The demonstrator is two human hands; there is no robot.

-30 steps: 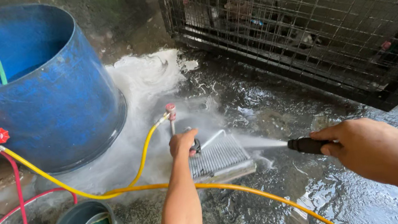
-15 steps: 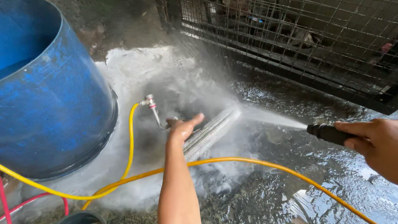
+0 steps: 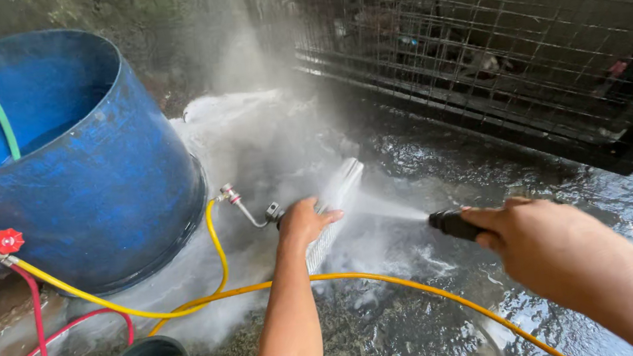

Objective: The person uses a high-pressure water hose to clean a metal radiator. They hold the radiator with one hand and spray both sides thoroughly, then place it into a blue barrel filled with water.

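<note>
My left hand (image 3: 302,224) grips the finned metal coil (image 3: 334,208), propped on edge on the wet floor (image 3: 432,333) beside the blue barrel (image 3: 93,189). My right hand (image 3: 538,243) is closed around the black spray nozzle (image 3: 451,225), mostly hidden inside my fist. Mist blurs the coil's far end and the wire cage (image 3: 493,43) behind.
</note>
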